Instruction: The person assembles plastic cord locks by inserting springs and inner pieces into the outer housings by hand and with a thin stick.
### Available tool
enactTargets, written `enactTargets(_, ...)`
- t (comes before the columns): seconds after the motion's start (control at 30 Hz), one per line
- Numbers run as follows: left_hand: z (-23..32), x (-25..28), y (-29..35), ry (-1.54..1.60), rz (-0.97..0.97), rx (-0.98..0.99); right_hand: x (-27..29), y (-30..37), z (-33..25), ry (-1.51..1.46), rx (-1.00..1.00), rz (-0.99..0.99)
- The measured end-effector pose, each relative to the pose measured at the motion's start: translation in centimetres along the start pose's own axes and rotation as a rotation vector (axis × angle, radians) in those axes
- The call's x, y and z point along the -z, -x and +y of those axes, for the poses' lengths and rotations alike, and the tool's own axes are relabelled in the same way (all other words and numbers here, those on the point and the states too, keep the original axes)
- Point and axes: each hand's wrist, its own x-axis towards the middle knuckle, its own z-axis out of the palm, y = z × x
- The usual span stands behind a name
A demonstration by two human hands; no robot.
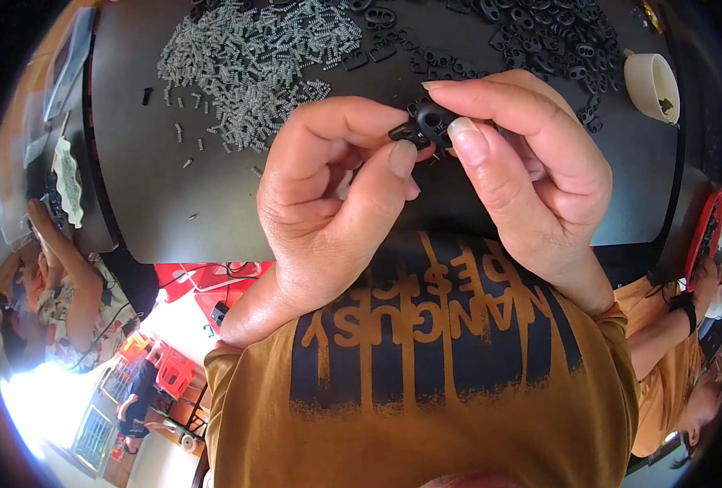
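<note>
Both hands meet over the near middle of the dark table. Between thumb and forefinger, my right hand pinches a small black plastic cord lock with a round hole in its face. My left hand grips the same piece's left end between thumb and fingertips. Fingers cover much of the part, so whether it is one piece or two fitted together is unclear. Beyond the left hand spreads a heap of small metal springs. Loose black cord lock parts lie in a pile past the right hand.
A cream bowl stands at the table's right edge. Stray springs and one black pin lie at left. Other people sit close on both sides; a red tray is at the right. Red stools stand on the floor behind left.
</note>
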Motion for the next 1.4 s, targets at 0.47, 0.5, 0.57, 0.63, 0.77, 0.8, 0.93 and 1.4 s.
enactTargets(0.47, -0.5, 0.4, -1.2, -0.753, -0.017, -0.764, -0.4, 0.3, -0.3, -0.576, -0.418, 0.101)
enactTargets(0.5, -0.6, 0.4, -1.2, -0.753, -0.019, -0.763, -0.3, 0.3, -0.2, -0.577, -0.418, 0.102)
enactTargets(0.57, -0.7, 0.2, -0.9, -0.748, 0.006, -0.737, -0.2, 0.3, 0.0, -0.626, -0.455, 0.086)
enactTargets(0.63, -0.9, -0.1, -0.8, -0.716, 0.022, -0.707, -0.1, 0.3, 0.1, -0.635, -0.448, 0.088)
enactTargets(0.77, -1.3, -0.3, -0.5, -0.605, 0.034, -0.595, -0.1, 0.4, 0.1, -0.635, -0.416, 0.102)
enactTargets(0.8, -1.3, -0.3, -0.5, -0.604, 0.032, -0.595, -0.1, 0.4, 0.1, -0.634, -0.417, 0.104)
enactTargets(0.93, -0.7, -0.1, -1.0, -0.613, -0.014, -0.589, -0.1, 0.4, 0.2, -0.523, -0.352, 0.124)
enactTargets(1.4, -0.9, 0.0, -0.4, -0.500, -0.032, -0.381, 0.0, 0.4, 0.7, -0.487, -0.331, 0.096)
